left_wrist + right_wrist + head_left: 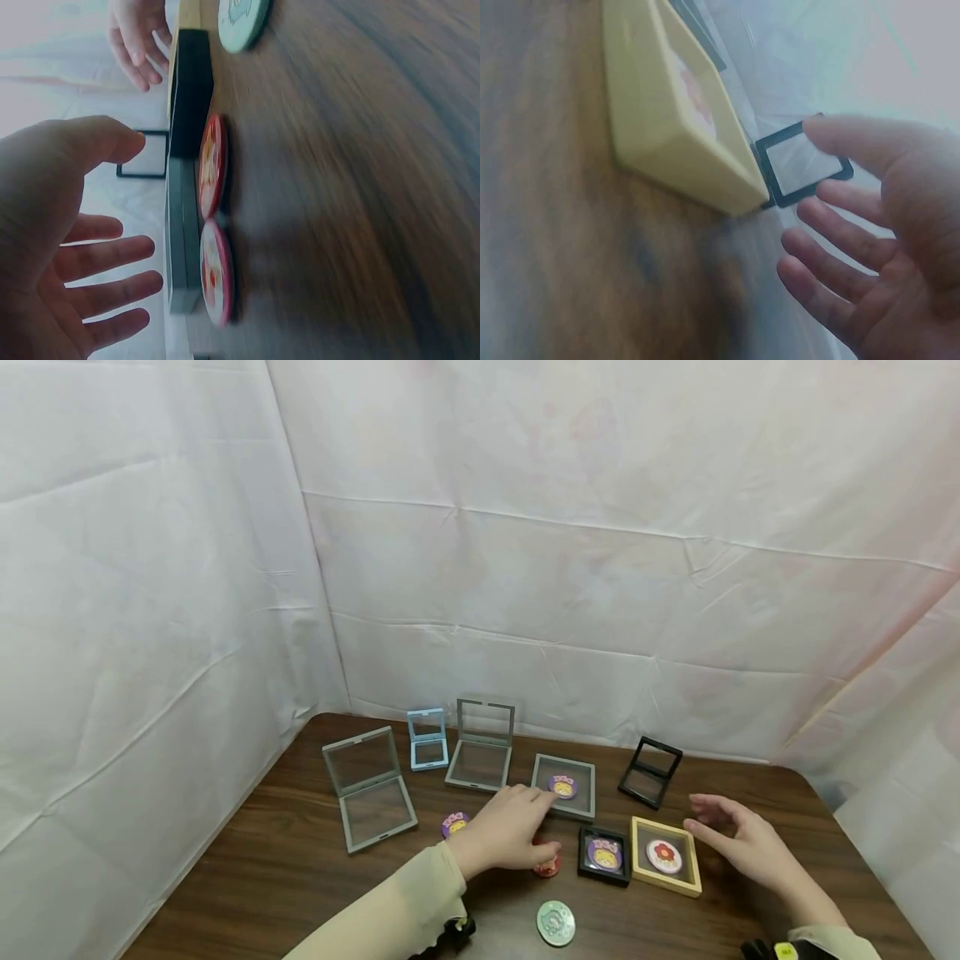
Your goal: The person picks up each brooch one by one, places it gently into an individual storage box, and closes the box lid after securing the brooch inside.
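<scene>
My left hand reaches over the table's middle with fingers extended, holding nothing. Its fingertips overlap the near-left part of a closed grey display frame, which contains a purple cartoon badge. Under the thumb lies a red-rimmed round badge. A pink-rimmed badge beside it is hidden by the hand in the head view. My right hand, relaxed and empty, is just right of a yellow frame holding a red-flower badge. Left of that frame sits a closed black frame with another purple badge.
Opened frames stand along the back: a large grey one, a light blue one, another grey one and a black one. A purple badge lies by my left wrist. Nearer is a green badge. White cloth surrounds the table.
</scene>
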A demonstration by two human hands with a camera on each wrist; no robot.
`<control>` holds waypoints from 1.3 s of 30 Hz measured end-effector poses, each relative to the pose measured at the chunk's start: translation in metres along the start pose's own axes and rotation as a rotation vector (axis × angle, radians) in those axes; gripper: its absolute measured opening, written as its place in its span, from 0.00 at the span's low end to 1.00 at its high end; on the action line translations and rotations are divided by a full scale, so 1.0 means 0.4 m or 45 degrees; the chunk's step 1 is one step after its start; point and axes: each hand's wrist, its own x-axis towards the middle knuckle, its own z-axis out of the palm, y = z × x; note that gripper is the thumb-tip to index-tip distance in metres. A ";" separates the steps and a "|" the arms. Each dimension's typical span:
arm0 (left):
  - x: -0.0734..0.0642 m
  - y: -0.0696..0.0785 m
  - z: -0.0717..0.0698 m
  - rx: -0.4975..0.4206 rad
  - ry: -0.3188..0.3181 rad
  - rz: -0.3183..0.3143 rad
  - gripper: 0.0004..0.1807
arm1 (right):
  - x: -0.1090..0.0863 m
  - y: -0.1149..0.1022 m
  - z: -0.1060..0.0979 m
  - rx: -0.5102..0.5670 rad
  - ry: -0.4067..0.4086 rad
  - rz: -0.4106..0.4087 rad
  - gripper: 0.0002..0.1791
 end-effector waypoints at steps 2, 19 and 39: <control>-0.013 -0.014 -0.001 -0.035 0.006 -0.019 0.39 | 0.018 -0.002 0.001 -0.020 0.005 0.021 0.30; -0.091 -0.075 0.004 -0.281 0.008 -0.062 0.39 | 0.124 -0.004 0.049 0.047 0.108 0.135 0.33; -0.101 -0.102 0.011 -0.274 -0.042 -0.086 0.37 | 0.172 -0.005 0.095 0.273 0.128 0.296 0.39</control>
